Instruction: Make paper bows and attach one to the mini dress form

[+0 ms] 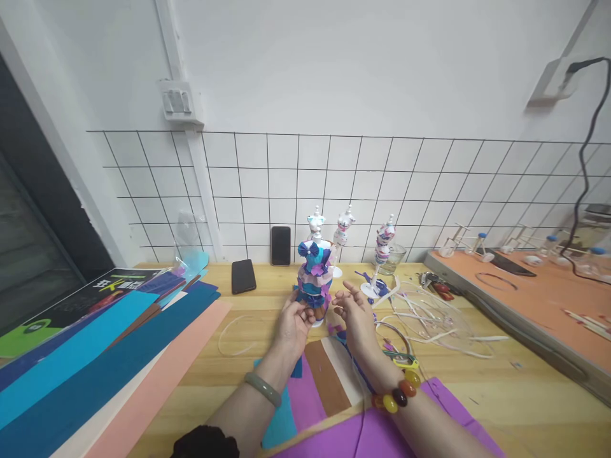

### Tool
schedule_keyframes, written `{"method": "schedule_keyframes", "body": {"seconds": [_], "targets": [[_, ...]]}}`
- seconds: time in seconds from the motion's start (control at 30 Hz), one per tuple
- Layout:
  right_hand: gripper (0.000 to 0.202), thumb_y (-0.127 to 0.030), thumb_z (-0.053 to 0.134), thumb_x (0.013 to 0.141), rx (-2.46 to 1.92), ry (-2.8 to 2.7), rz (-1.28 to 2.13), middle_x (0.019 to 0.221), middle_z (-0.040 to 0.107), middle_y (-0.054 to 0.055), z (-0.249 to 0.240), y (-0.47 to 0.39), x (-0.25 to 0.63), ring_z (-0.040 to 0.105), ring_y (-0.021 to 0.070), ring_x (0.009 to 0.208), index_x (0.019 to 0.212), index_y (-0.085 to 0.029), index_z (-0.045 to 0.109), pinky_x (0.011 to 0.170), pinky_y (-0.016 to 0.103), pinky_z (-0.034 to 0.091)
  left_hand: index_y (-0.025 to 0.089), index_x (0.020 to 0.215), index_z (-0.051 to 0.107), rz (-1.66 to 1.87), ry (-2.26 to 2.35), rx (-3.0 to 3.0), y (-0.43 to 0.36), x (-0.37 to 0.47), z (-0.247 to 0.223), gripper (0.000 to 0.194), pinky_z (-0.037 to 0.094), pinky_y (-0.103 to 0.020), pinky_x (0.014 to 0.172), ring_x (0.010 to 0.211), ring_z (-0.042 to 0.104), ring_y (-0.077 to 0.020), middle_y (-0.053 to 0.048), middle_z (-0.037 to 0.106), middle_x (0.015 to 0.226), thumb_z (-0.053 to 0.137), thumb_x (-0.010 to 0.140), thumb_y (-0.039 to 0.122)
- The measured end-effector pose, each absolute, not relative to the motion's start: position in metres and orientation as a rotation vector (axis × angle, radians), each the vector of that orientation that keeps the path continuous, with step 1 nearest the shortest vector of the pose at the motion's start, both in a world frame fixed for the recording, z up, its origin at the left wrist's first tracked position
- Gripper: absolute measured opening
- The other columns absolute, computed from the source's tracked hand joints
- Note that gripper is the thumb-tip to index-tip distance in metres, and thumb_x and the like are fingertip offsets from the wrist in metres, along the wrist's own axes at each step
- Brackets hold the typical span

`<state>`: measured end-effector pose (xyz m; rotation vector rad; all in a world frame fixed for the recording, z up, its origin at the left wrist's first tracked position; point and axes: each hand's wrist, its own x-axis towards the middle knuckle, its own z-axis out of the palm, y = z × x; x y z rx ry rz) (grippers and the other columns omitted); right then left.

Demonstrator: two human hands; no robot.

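In the middle of the table stands a small white mannequin dressed in a layered blue, purple and pink paper dress (315, 280), with a dark blue bow at the chest. My left hand (293, 324) is closed on the lower skirt of this dress from the left side. To the right of the skirt is my right hand (357, 321), its fingers apart and nothing visible in them. Beneath my hands lie strips of coloured paper (327, 378) in teal, purple, brown and white. Purple paper (382, 436) lies nearer to me.
More mannequins (344, 229) stand behind, one (384, 245) beside a glass (394, 259). Long coloured paper sheets (109, 356) cover the left side. Two phones (243, 277) are near the wall. Scissors (403, 360) and tangled white strips (429, 315) lie right, before an orange-topped board (534, 299).
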<state>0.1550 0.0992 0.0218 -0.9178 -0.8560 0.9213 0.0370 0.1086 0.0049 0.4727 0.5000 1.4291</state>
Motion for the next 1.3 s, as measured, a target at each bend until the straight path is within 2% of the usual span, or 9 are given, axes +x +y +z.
{"method": "schedule_keyframes", "body": {"seconds": [0.17, 0.3, 0.47, 0.73, 1.0, 1.3], "targets": [[0.041, -0.016, 0.051, 0.063, -0.874, -0.8, 0.966, 0.064, 0.057, -0.003, 0.029, 0.098, 0.156, 0.054, 0.0118, 0.052, 0.104, -0.019, 0.048, 0.049, 0.022, 0.042, 0.018, 0.082, 0.053, 1.429, 0.501, 0.484, 0.108, 0.038, 0.005, 0.03, 0.035, -0.02, 0.047, 0.048, 0.048, -0.0085, 0.003, 0.053, 0.057, 0.052, 0.055, 0.005], [0.05, -0.013, 0.045, 0.062, -0.85, -0.853, 1.081, 0.053, 0.059, -0.004, 0.036, 0.086, 0.145, 0.054, 0.013, 0.045, 0.112, -0.015, 0.041, 0.048, 0.024, 0.042, 0.017, 0.081, 0.053, 1.429, 0.488, 0.496, 0.107, 0.038, 0.007, 0.029, 0.034, -0.019, 0.046, 0.045, 0.044, -0.0069, 0.004, 0.051, 0.055, 0.052, 0.055, 0.005], [0.054, -0.016, 0.05, 0.066, -0.898, -0.97, 1.06, 0.059, 0.064, -0.001, 0.037, 0.077, 0.133, 0.057, 0.0142, 0.048, 0.118, -0.014, 0.038, 0.042, 0.021, 0.038, 0.018, 0.087, 0.054, 1.418, 0.482, 0.497, 0.108, 0.037, 0.008, 0.038, 0.034, -0.018, 0.047, 0.043, 0.042, -0.0061, 0.005, 0.049, 0.053, 0.049, 0.052, 0.002], [0.065, -0.025, 0.066, 0.065, -0.819, -1.031, 1.044, 0.068, 0.068, 0.002, 0.023, 0.088, 0.133, 0.062, 0.0165, 0.061, 0.122, -0.013, 0.036, 0.059, 0.029, 0.048, 0.017, 0.089, 0.054, 1.399, 0.474, 0.509, 0.107, 0.037, 0.01, 0.039, 0.034, -0.018, 0.046, 0.042, 0.042, -0.0056, 0.005, 0.049, 0.052, 0.048, 0.053, 0.003], [0.084, -0.031, 0.07, 0.063, -0.843, -1.014, 1.094, 0.068, 0.07, 0.002, 0.025, 0.088, 0.134, 0.063, 0.0171, 0.059, 0.131, -0.01, 0.026, 0.061, 0.031, 0.049, 0.017, 0.089, 0.055, 1.396, 0.501, 0.516, 0.106, 0.038, 0.013, 0.039, 0.033, -0.016, 0.044, 0.045, 0.048, -0.0063, 0.003, 0.055, 0.055, 0.051, 0.052, 0.003], [0.082, -0.03, 0.072, 0.059, -0.868, -0.952, 1.114, 0.068, 0.07, 0.005, 0.028, 0.089, 0.135, 0.064, 0.0189, 0.057, 0.126, -0.008, 0.032, 0.058, 0.033, 0.051, 0.018, 0.095, 0.054, 1.395, 0.496, 0.534, 0.104, 0.04, 0.014, 0.041, 0.035, -0.018, 0.046, 0.047, 0.051, -0.0077, 0.002, 0.057, 0.059, 0.053, 0.056, 0.006]]}}
